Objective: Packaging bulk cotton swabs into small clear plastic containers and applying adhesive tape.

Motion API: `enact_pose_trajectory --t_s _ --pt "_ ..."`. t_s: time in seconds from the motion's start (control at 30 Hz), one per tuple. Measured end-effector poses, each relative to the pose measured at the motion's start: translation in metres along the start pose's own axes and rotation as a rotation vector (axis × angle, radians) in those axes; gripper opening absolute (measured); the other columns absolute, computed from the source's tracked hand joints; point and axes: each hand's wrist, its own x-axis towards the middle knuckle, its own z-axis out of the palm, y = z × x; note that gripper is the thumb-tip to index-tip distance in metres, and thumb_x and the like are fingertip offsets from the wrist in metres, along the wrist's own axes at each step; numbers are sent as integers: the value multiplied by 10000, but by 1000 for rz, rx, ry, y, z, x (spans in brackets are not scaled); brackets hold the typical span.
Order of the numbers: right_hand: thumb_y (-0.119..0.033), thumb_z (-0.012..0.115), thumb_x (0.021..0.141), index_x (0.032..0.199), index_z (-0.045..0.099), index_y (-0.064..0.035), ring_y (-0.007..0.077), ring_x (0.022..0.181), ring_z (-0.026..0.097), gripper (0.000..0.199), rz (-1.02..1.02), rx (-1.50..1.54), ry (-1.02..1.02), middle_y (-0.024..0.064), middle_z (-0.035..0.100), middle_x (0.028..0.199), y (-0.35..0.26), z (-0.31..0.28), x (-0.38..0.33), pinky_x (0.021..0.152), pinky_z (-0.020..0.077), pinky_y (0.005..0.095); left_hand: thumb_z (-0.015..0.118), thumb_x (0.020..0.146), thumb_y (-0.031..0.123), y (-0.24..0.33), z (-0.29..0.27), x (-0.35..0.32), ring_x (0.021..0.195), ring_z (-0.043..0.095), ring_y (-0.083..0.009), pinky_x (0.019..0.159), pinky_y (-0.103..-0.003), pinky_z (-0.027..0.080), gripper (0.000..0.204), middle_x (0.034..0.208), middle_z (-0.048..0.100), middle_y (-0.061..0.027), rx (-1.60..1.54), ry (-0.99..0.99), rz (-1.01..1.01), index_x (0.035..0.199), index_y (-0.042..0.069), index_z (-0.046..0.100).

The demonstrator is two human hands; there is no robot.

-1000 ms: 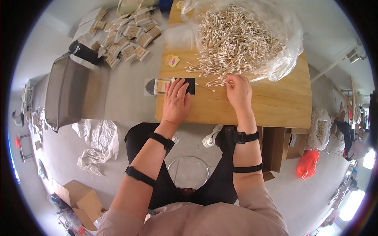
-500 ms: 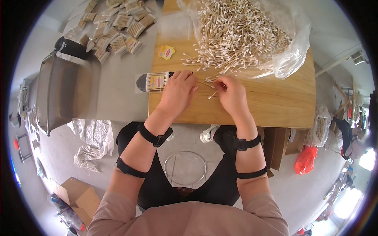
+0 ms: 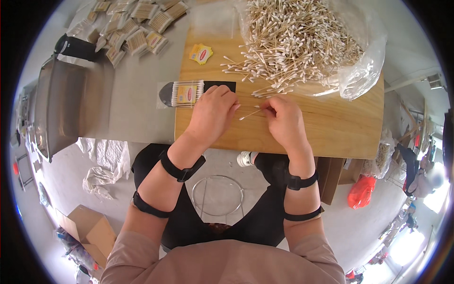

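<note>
My right hand (image 3: pixel 286 119) pinches a cotton swab (image 3: pixel 249 114), which points left from its fingertips over the wooden table; another white tip shows close to the pinch. Facing it, my left hand (image 3: pixel 213 111) has its fingers curled together at the black strip (image 3: pixel 225 86). What those fingers hold, if anything, is hidden. Just left of that hand, a flat pack of cotton swabs (image 3: pixel 187 93) with a yellow and red card lies on the strip's rounded end, inside a clear sleeve. A large heap of loose cotton swabs (image 3: pixel 302 45) spreads beyond my right hand.
Yellow cards (image 3: pixel 201 53) lie in a small pile on the wooden table (image 3: pixel 326 128). Clear plastic (image 3: pixel 364 71) surrounds the heap's right side. Filled swab packs (image 3: pixel 137 41) cover the grey surface at far left, near a black cylinder (image 3: pixel 75 46) and a metal bin (image 3: pixel 59 104).
The swab in my right hand has swung to point left, and another swab between the hands no longer shows there. My left hand stays by the strip. The whole view has shifted slightly.
</note>
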Motion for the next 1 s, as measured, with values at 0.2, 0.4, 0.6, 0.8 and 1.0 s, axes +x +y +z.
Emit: enact_pose_trajectory --t_s 0.2,0.4,0.6,0.8,1.0 --pt "20 687 770 873 662 -36 325 873 620 120 192 60 68 110 647 861 2 -5 0 763 505 415 751 769 88 10 0 -1 860 577 -329 747 -420 492 163 871 601 -106 -72 -19 -44 877 30 645" --pt "29 716 751 926 679 -57 323 977 588 198 131 -111 213 92 624 1001 27 -17 5 831 491 402 764 748 73 10 2 -3 867 577 -327 753 -420 492 202 899 600 -100 -38 -7 21 904 32 642" --pt "26 722 751 899 678 -57 324 961 588 175 104 -183 268 88 625 959 31 -20 7 833 488 404 696 777 7 5 -2 -2 871 570 -315 766 -423 498 134 884 582 -95 -134 -47 4 893 43 640" --pt "5 712 760 855 668 -53 308 905 604 120 83 -115 126 81 625 875 26 -17 7 777 493 405 678 803 -12 -1 -7 -3 876 584 -315 766 -410 494 131 901 613 -93 -127 -101 30 923 38 660" --pt "-1 708 761 840 679 -52 301 865 615 98 6 -67 46 85 627 861 8 -2 6 741 501 403 678 806 -6 -2 -8 -1 876 588 -310 764 -405 493 121 892 624 -89 -147 -162 81 916 44 666"
